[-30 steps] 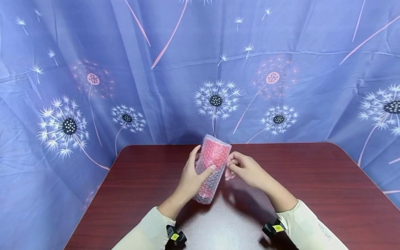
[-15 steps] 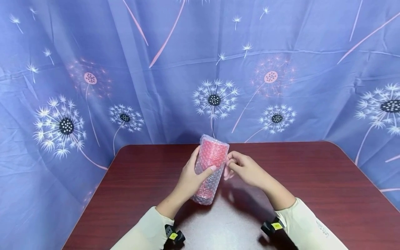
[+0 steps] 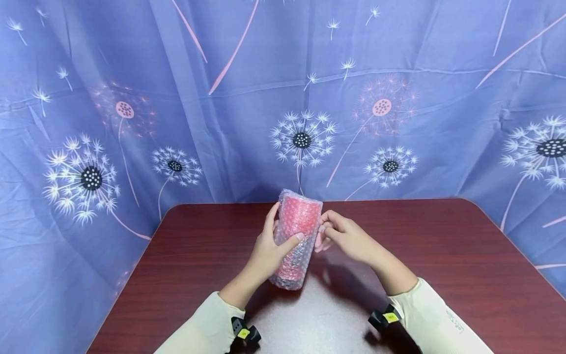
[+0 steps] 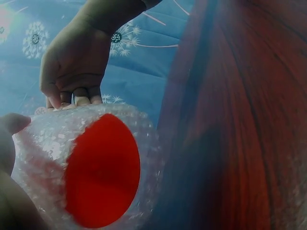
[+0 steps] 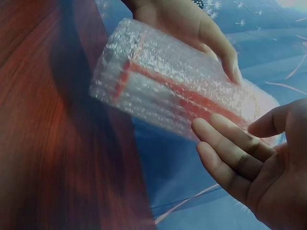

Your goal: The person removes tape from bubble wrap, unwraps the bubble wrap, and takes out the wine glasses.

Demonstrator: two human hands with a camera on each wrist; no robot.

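A tall red-and-clear item wrapped in bubble wrap (image 3: pixel 302 214) is held tilted above the table. My left hand (image 3: pixel 265 253) grips it from the left, the thumb lying across its front. At its upper right edge, my right hand (image 3: pixel 349 238) has thumb and forefinger together, pinching the bubble wrap. The right wrist view shows the other fingers (image 5: pixel 225 160) loosely bent against the wrapped side. A flat red oval end (image 4: pixel 103 172) shows through the wrap in the left wrist view. What lies inside cannot be made out fully.
The dark red wooden table (image 3: pixel 442 255) spreads around the hands, with a bright glare near its front. A blue dandelion-print curtain (image 3: pixel 247 123) hangs behind and at the sides. Each wrist carries a small black camera (image 3: pixel 249 336).
The wrapped item has turned a little in the left hand and shows slightly more of its front. Both hands keep nearly the same hold. The head view has shifted slightly.
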